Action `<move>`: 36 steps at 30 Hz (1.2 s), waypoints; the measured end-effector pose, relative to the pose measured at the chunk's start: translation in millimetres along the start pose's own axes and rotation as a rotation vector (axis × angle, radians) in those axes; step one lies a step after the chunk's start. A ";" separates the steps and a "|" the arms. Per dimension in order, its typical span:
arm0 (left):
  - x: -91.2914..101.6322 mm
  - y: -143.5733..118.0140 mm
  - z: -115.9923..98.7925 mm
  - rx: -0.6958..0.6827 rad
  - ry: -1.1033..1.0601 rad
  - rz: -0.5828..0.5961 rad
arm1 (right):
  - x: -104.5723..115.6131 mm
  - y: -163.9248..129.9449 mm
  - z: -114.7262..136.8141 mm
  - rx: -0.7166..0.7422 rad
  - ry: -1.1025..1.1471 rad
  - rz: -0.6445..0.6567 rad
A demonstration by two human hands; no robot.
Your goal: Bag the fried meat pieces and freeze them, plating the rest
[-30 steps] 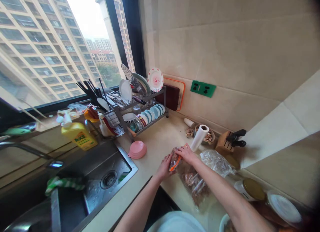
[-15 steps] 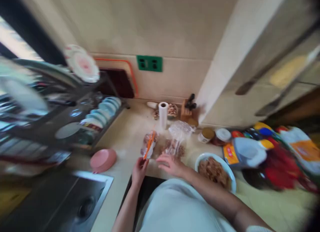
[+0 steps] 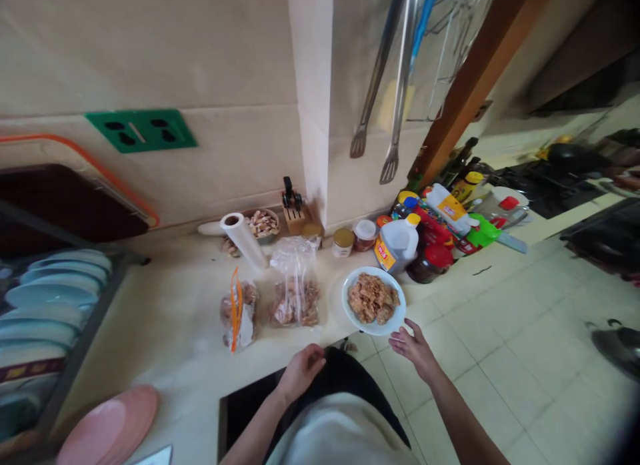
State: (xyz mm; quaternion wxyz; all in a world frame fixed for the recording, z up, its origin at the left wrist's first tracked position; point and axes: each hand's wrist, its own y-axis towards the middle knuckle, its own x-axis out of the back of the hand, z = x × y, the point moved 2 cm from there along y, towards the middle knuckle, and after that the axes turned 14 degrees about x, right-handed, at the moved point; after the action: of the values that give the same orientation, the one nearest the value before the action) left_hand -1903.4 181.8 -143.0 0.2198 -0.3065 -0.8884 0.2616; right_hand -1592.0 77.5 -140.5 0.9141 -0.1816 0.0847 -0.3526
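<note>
My right hand (image 3: 414, 346) hovers with fingers spread just below the white plate (image 3: 351, 316) heaped with brown food, holding nothing. My left hand (image 3: 302, 369) is loosely curled at the counter's front edge, holding nothing. A small clear bag with an orange zip strip (image 3: 239, 313) lies on the counter to the left. A second clear plastic bag of brown pieces (image 3: 295, 293) stands beside it. A roll of clear bags (image 3: 243, 239) lies behind them.
Jars (image 3: 344, 241), an oil jug (image 3: 397, 243) and several bottles crowd the counter corner on the right. A knife block (image 3: 293, 211) and a bowl of nuts (image 3: 263, 223) stand by the wall. A dish rack (image 3: 47, 309) and pink lids (image 3: 110, 427) sit left. Utensils (image 3: 377, 75) hang above.
The view has swung right from the sink to the counter corner. Both hands let go of the orange-zip bag and pulled back; the right hand has moved toward the plate.
</note>
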 end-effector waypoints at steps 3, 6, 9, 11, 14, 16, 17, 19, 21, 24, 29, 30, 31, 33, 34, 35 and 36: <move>-14.9 3.4 -12.1 -0.020 0.074 0.026 | -12.9 15.6 -1.9 -0.020 0.181 0.154; -28.1 6.4 -21.1 -0.027 0.062 0.002 | -20.5 29.4 -5.5 -0.045 0.267 0.218; -40.3 15.3 -25.2 -0.020 -0.010 -0.033 | -22.2 39.8 -7.7 -0.056 0.272 0.253; -49.1 23.6 -26.6 -0.002 -0.095 -0.042 | -22.2 45.2 -7.2 -0.067 0.253 0.271; -63.4 33.9 -29.7 0.100 -0.312 -0.006 | -20.6 49.9 -3.4 -0.095 0.234 0.301; -72.2 35.7 -34.4 0.167 -0.506 0.034 | -16.8 49.7 1.9 -0.108 0.232 0.343; -76.0 34.8 -37.8 0.187 -0.607 0.049 | -13.6 48.4 5.4 -0.112 0.226 0.369; -82.1 29.7 -45.8 0.198 -0.780 0.083 | -4.8 43.7 13.8 -0.111 0.201 0.424; -85.9 22.1 -54.6 0.198 -0.895 0.111 | 5.9 36.8 23.1 -0.099 0.172 0.472; -88.4 11.8 -67.9 0.208 -0.947 0.187 | 21.9 23.0 35.2 -0.073 0.155 0.501; -93.2 12.4 -88.9 0.199 -0.883 0.319 | 45.8 -8.7 43.8 -0.009 0.162 0.382; -96.2 14.4 -92.6 0.198 -0.871 0.336 | 50.6 -15.5 44.3 0.003 0.169 0.333; -99.9 16.2 -95.9 0.197 -0.857 0.350 | 55.5 -22.0 44.6 0.014 0.175 0.283; -108.5 17.6 -100.8 0.185 -0.820 0.377 | 65.1 -33.2 43.6 0.023 0.187 0.201; -112.5 17.1 -102.1 0.177 -0.798 0.386 | 69.3 -37.6 42.1 0.020 0.195 0.177; -115.8 16.0 -102.4 0.170 -0.776 0.393 | 72.7 -40.8 39.8 0.014 0.204 0.164; -118.1 14.6 -101.8 0.164 -0.759 0.401 | 74.8 -42.7 36.9 0.008 0.213 0.158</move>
State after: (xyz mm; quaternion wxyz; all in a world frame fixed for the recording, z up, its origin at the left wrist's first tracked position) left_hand -1756.5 147.4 -100.9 -0.1537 -0.3367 -0.8054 0.4630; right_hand -1552.6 7.8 -91.8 0.9256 -0.1321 0.1937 -0.2970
